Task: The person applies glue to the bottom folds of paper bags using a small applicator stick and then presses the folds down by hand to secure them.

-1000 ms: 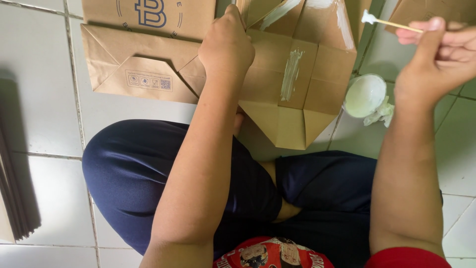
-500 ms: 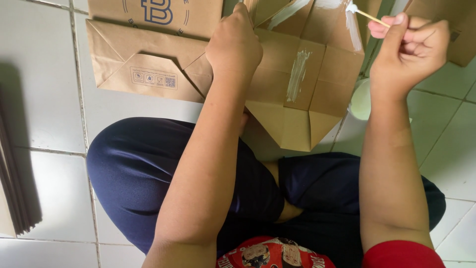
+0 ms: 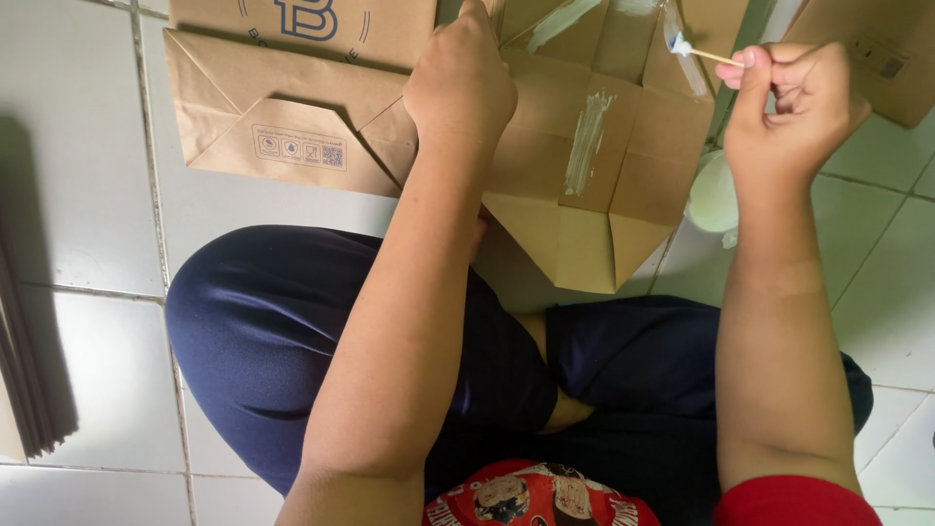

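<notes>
A floor of pale grey-white square tiles (image 3: 88, 175) fills the view, and the person sits cross-legged on it in dark navy trousers (image 3: 292, 331) and a red printed shirt (image 3: 545, 497). On the tiles ahead of the knees lies a flat brown paper bag with its folded bottom flaps spread open (image 3: 594, 185); a streak of whitish glue (image 3: 587, 144) runs down the middle flap and more glue shows along the upper flaps. To the left, partly tucked under it, lies a second flat brown paper bag with a dark blue printed mark (image 3: 292, 88), bottom fold closed. A further piece of brown paper bag (image 3: 877, 49) sits at the top right corner, and a dark stack of flat sheets seen edge-on (image 3: 24, 370) rests at the far left.

The left hand (image 3: 460, 83) presses down on the top left part of the open bag, its fingers curled over and closed against the paper at the fold. The right hand (image 3: 794, 102) hovers above the bag's right edge, its fingers pinched shut on a thin wooden stick with a white glue-coated tip (image 3: 703, 54); the tip touches or nearly touches the upper right flap, I cannot tell which. Just below that hand, partly hidden by the wrist, sits a small round pale green container (image 3: 714, 193) on the floor beside the bag
</notes>
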